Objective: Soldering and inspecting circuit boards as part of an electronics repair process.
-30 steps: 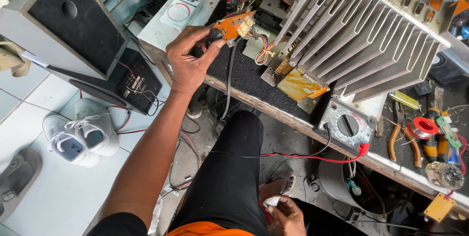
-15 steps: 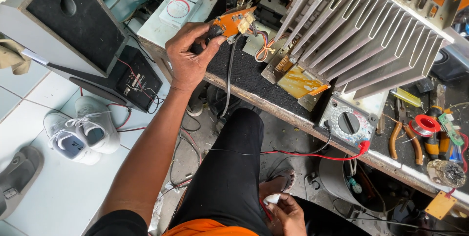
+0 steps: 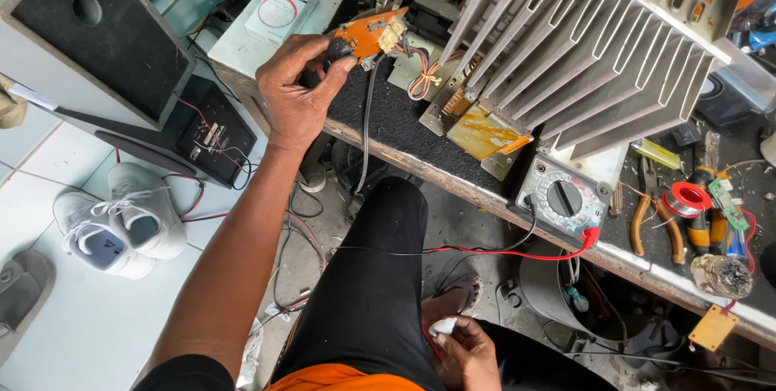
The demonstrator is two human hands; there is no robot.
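— Orange circuit board (image 3: 368, 33) sat at the workbench (image 3: 242, 51) edge, left of the finned heat sink (image 3: 582, 43), left hand (image 3: 295, 88) pinching its black part; wires attached

— Right hand (image 3: 465, 350)?

— Below the heat sink, closed around something white; multimeter (image 3: 563, 194) lay unused

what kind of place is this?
Most likely a small electronics repair bench. A big finned heatsink and an analog multimeter sit on the cluttered workbench, the left hand grips a knob on an orange circuit board, and a speaker box stands beside it.
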